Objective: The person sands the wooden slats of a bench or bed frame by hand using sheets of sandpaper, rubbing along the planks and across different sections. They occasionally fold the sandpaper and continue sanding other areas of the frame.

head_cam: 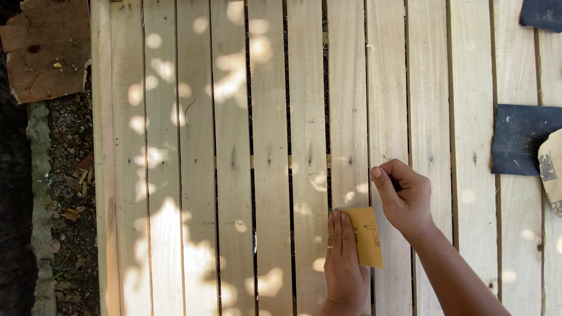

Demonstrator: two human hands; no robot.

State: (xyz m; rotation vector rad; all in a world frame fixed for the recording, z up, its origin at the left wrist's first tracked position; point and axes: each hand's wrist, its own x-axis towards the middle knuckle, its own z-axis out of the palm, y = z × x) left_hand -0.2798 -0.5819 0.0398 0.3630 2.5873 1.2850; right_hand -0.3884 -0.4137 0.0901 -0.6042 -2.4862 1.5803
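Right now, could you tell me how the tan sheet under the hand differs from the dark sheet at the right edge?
The tan sheet is yellowish brown, the dark sheet nearly black. The tan sheet is pinned flat by the left hand, with the right hand beside it; the dark sheet lies untouched, and a pale rounded piece overlaps its right side. The tan sheet looks smaller. Both lie flat on the pale wooden slats.

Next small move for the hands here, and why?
Probably push the sandpaper forward along the slat. The left hand lies flat on it, the right hand rests curled just beside its far corner, and the slat ahead is bare.
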